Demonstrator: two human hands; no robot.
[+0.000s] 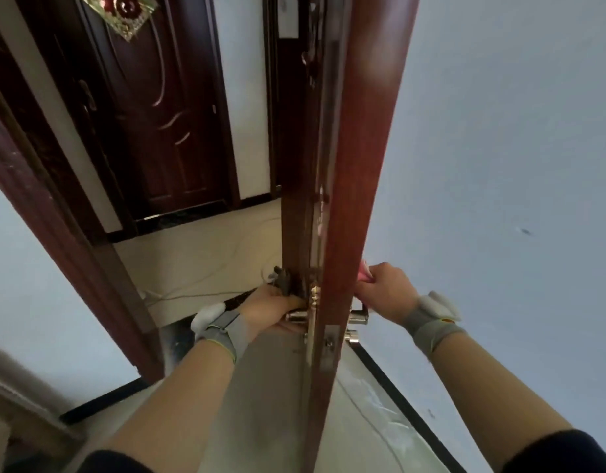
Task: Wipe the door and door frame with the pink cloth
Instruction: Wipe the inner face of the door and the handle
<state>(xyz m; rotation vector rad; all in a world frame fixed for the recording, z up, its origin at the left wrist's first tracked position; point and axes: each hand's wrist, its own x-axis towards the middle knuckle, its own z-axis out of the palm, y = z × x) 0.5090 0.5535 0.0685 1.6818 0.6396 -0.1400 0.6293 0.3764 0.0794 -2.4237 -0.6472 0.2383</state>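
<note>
The red-brown wooden door [356,165] rose edge-on. Against its right face the right hand [383,291] clutched the crumpled pink cloth [363,273]; on its left side the left hand [271,308] gripped the silver handle [296,315].

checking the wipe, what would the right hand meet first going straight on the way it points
Likely the door: the right hand points at its face, with the pink cloth held between them.

Grey wristband [226,332] each wrist, white pod [207,315] attached; dark sleeves [564,452] near elbows.
</note>
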